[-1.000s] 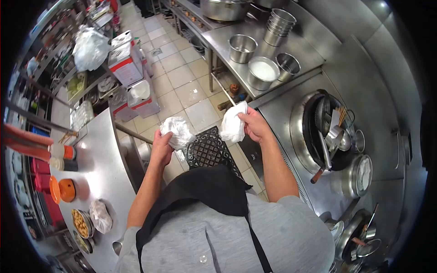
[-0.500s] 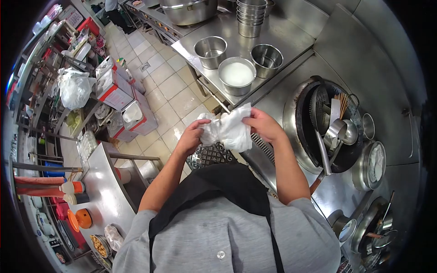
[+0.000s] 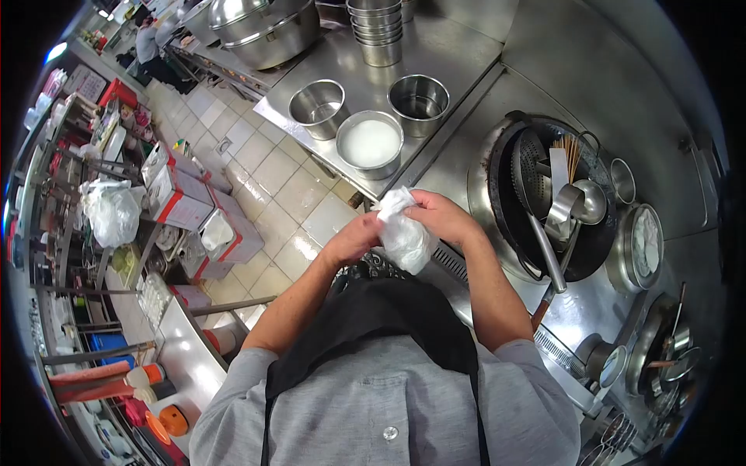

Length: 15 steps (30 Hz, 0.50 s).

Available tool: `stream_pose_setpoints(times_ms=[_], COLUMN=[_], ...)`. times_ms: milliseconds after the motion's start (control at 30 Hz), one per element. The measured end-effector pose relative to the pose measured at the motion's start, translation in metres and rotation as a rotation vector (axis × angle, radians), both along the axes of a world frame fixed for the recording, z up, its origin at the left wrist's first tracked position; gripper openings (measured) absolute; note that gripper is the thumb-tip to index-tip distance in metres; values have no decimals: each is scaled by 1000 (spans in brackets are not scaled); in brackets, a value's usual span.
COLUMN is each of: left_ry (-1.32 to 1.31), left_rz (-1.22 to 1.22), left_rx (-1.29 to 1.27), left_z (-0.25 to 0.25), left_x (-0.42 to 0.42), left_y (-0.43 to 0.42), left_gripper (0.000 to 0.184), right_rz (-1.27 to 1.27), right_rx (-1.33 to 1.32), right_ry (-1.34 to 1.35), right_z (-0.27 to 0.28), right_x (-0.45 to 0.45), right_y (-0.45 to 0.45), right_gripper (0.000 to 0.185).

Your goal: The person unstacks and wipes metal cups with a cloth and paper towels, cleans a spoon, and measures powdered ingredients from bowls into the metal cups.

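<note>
A crumpled white bag (image 3: 409, 242), seemingly thin plastic, is bunched up between my two hands in front of my apron. My left hand (image 3: 359, 238) has its fingers curled in against the bag's left side near the top. From the right, my right hand (image 3: 439, 214) pinches the gathered upper part, and the fuller part hangs below. Just beyond my hands, a steel pot (image 3: 370, 146) with white contents stands at the counter's near edge. Two more steel pots, one to the left (image 3: 318, 110) and one to the right (image 3: 419, 109), stand behind it.
On my right a large wok (image 3: 509, 233) holds a ladle (image 3: 590, 203), strainers and wooden sticks. Stacked steel pots (image 3: 379, 50) stand on the steel counter (image 3: 458, 46). Cartons (image 3: 177, 198) and a loaded shelf line the left side. Far off, a person (image 3: 148, 46) stands.
The white bag, stretched out between my hands before, is now gathered into a bunch. My left hand has come in close to my right. The view has shifted, so the counter sits further left.
</note>
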State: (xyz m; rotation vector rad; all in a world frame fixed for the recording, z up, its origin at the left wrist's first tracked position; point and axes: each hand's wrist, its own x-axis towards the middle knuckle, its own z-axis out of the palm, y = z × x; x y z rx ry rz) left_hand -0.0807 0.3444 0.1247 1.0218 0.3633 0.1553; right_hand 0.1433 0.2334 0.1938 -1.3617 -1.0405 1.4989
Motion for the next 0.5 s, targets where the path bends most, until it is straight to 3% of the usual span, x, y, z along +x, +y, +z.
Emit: stream_pose_setpoints(times_ms=[100,133,233,367,400,500], left_ry=[137,135,196,294,350,387], left_rz=[-39,49,32,440,502,591], left_rx=[60,-88,-30,-46,35,157], left_z=[-3,11,-13,-15,-19,-8], left_x=[5,5,-13,-28,-31,-19], left_y=[9,6,33,61,75,116], left_gripper=[43,34,24,23,32,36], right_rz=[-155,-206,-321,-465,-423,-565], right_rx=[-49,-55,-4,-57,-73,-100], right_ry=[3,24,24,-14,-422,395], right_z=[-16,-20,-36,-56,-80,-59], right_x=[3,3,7,20,31,21], right_y=[2,0,-6,-12,-18,-30], right_gripper=[31,30,26,22,26,30])
